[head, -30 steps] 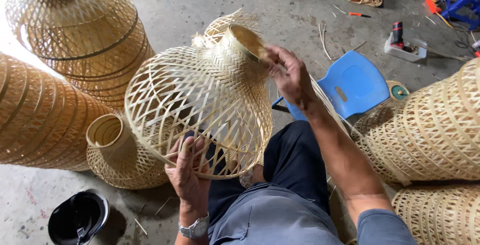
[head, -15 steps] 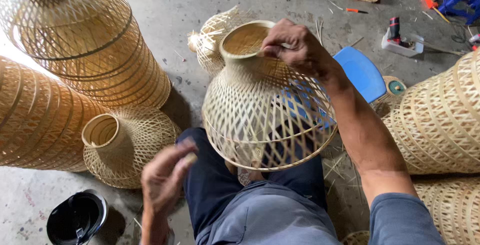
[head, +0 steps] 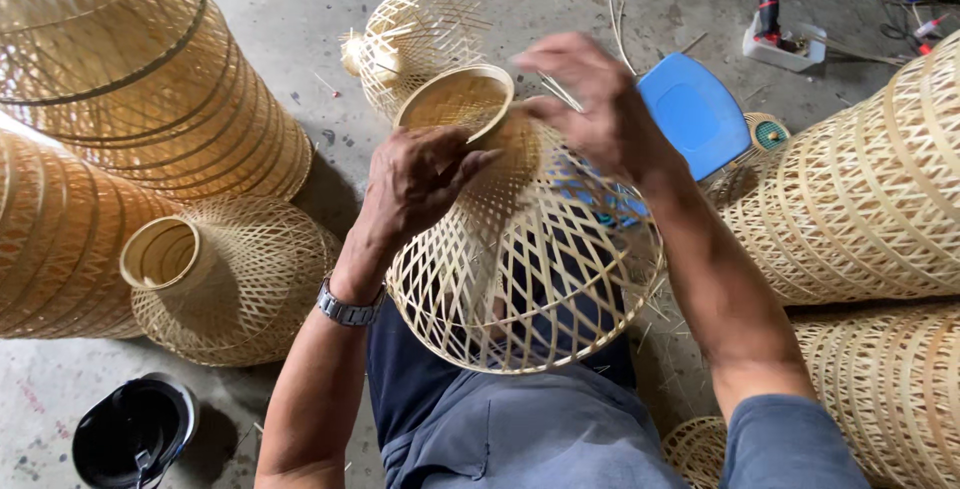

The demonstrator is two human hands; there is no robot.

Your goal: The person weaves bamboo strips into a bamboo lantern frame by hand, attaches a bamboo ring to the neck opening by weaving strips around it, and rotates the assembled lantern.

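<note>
At frame centre, the left hand (head: 420, 174) grips the woven bamboo shade (head: 520, 259) by its neck; the right hand (head: 590, 99) pinches its rim. Weave looks complete.

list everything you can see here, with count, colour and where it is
woven bamboo shade: 1, pale tan, on the lap, in both hands
finished shades: 1 lower left, 1 unfinished top centre
large stacked baskets: tan, left and right
plastic stool: 1, blue, behind the held shade
black container: 1, bottom left
tool in white tray: 1, top right
concrete floor: grey
left hand: on the shade's neck, wristwatch
right hand: at the neck rim
</note>
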